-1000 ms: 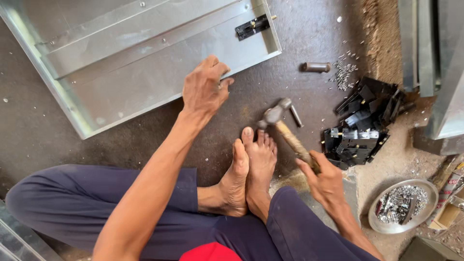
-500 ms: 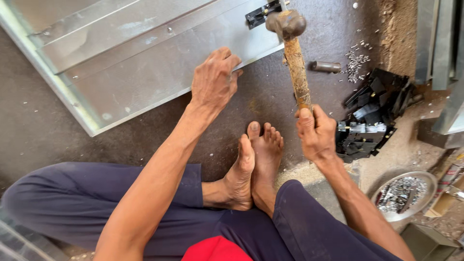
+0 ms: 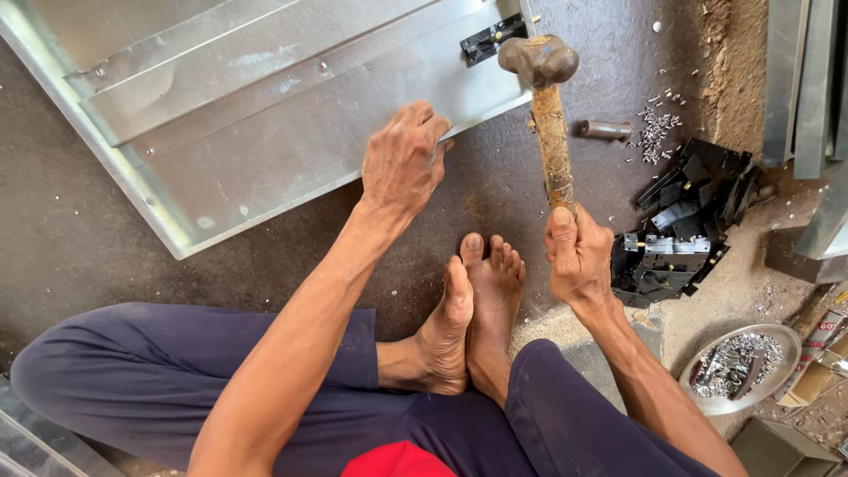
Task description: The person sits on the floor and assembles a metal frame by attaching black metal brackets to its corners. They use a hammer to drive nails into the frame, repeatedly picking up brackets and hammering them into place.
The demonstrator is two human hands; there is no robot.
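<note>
I sit on the floor with my bare feet (image 3: 473, 309) together in front of me. My left hand (image 3: 405, 163) grips the near edge of a large grey sheet-metal panel (image 3: 265, 132) lying on the floor. My right hand (image 3: 579, 256) is closed around the wooden handle of a hammer (image 3: 546, 106), held upright with its metal head raised over the panel's right corner. A small black latch fitting (image 3: 491, 37) is fixed to the panel just left of the hammer head.
A pile of black metal fittings (image 3: 680, 221) lies to the right of my right hand. A short metal cylinder (image 3: 607, 130) and scattered small screws (image 3: 655, 128) lie beyond it. A round metal dish of screws (image 3: 740, 367) sits at the lower right. Metal sheets (image 3: 808, 88) stand at the right edge.
My right hand lifted the hammer from the floor by my feet and raised it over the panel's corner. My left hand stayed on the panel's edge.
</note>
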